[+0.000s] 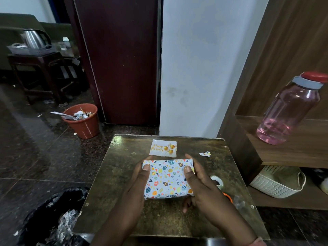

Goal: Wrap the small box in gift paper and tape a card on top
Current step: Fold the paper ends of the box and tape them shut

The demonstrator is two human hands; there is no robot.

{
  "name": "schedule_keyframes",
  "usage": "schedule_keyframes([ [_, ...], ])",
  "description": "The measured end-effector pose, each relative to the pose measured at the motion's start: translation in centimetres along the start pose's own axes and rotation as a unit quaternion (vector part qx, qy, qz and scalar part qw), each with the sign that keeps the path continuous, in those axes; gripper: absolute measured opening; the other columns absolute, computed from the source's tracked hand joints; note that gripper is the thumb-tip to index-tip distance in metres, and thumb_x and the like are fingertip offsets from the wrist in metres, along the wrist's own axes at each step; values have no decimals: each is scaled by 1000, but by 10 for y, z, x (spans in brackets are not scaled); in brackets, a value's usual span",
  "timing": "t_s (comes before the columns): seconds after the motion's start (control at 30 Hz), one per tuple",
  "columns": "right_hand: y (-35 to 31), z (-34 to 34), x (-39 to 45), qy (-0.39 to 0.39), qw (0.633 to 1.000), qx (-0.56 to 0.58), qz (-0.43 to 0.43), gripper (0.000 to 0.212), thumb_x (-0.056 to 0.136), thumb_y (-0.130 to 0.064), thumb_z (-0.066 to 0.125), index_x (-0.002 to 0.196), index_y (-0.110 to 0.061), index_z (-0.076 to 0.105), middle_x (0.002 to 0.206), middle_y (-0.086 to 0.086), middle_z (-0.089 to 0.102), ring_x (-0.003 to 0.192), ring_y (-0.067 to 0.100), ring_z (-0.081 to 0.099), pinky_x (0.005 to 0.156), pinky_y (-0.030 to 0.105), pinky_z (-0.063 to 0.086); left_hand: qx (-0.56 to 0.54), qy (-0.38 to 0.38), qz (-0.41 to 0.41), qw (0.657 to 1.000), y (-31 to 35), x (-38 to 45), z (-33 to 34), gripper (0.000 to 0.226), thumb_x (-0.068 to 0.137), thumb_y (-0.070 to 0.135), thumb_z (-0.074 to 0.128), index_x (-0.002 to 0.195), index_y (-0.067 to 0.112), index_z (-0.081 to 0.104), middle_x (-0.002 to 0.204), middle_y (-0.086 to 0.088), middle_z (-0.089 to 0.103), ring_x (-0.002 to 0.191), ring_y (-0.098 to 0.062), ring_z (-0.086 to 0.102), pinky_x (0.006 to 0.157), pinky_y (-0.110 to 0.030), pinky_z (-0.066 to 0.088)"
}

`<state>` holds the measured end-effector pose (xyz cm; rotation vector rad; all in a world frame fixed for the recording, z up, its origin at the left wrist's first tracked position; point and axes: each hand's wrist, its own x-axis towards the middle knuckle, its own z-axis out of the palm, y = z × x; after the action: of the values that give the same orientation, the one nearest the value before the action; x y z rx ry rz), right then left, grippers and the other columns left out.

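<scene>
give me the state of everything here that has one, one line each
box: fully wrapped in patterned paper, held between both hands
left hand: grips the box's left side, thumb on top
right hand: grips the box's right side, thumb on top
card: lying flat on the table beyond the box, not yet attached
tape roll: lying on the table, right of the box
bottle: capped, upright
bin: open, holding scraps

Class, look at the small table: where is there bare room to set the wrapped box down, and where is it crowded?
Bare: the table's left strip, and the near edge under the wrists. Crowded: the right side with tape roll and scissors, and the back with card and paper scrap.
</scene>
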<state>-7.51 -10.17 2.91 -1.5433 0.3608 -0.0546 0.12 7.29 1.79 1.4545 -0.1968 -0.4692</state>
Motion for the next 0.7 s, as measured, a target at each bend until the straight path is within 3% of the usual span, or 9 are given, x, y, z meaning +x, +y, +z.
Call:
schedule_keyframes([
  [0.1, -1, 0, -2, 22, 996, -81, 36, 36, 98, -59, 49, 134, -57, 46, 126, -14, 61, 76, 20, 68, 55, 37, 59, 88, 7, -36, 995, -5, -2, 1, 28, 99, 61, 45, 118, 48, 62, 109, 31, 71, 98, 16, 65, 90, -19, 44],
  [0.2, -5, 2, -4, 33, 991, -102, 79, 21, 101, -55, 48, 121, -48, 53, 116, -12, 60, 63, 22, 70, 53, 35, 58, 166, 21, -47, 985, -7, -5, 2, 28, 104, 52, 43, 113, 37, 65, 106, 17, 75, 89, 8, 68, 86, -22, 48],
  [0.27, -8, 3, -5, 40, 990, -101, 95, 16, 102, -53, 49, 116, -47, 53, 116, -13, 59, 60, 23, 71, 53, 34, 58, 178, 30, -53, 982, -7, -5, 0, 29, 104, 53, 44, 113, 36, 66, 106, 16, 75, 90, 9, 67, 86, -24, 48],
  [0.37, -4, 5, -3, 53, 983, -149, 92, 28, 100, -57, 47, 127, -46, 48, 124, -11, 55, 87, 19, 71, 53, 33, 59, 172, 17, -64, 983, -7, -5, 0, 28, 105, 49, 46, 113, 32, 67, 104, 13, 76, 88, 5, 70, 78, -21, 49],
  [0.43, 4, 2, 1, 63, 971, -219, 79, 42, 98, -63, 42, 135, -44, 44, 135, -9, 53, 117, 17, 59, 73, 31, 60, 173, 4, -60, 983, -7, -5, 2, 24, 106, 43, 48, 113, 28, 65, 105, 7, 76, 88, 1, 71, 73, -16, 51],
  [0.5, 9, -1, 4, 76, 964, -247, 67, 44, 99, -65, 40, 135, -41, 45, 139, -9, 52, 129, 13, 50, 104, 37, 47, 170, -8, -70, 983, -8, -3, 3, 23, 105, 45, 51, 116, 29, 64, 111, 3, 74, 93, -4, 73, 84, -21, 56],
  [0.6, 8, -2, 3, 75, 961, -256, 75, 46, 101, -63, 39, 139, -38, 44, 141, -12, 53, 129, 12, 50, 107, 34, 39, 196, -26, -94, 976, -16, -1, -1, 59, 84, 75, 50, 133, 44, 53, 137, 5, 62, 126, -16, 60, 110, -48, 46],
  [0.63, 8, -3, 3, 75, 955, -275, 78, 48, 100, -64, 38, 140, -38, 44, 142, -11, 53, 130, 13, 50, 108, 34, 39, 209, -33, -96, 973, -18, 0, -2, 68, 80, 78, 48, 141, 49, 45, 147, 8, 53, 137, -18, 49, 115, -50, 39],
  [0.7, 9, -3, 2, 82, 941, -317, 85, 53, 98, -68, 36, 140, -37, 44, 142, -7, 55, 132, 18, 50, 111, 38, 39, 219, -29, -84, 972, -13, -1, 2, 64, 94, 68, 46, 153, 49, 31, 153, 16, 35, 149, -18, 31, 123, -44, 26],
])
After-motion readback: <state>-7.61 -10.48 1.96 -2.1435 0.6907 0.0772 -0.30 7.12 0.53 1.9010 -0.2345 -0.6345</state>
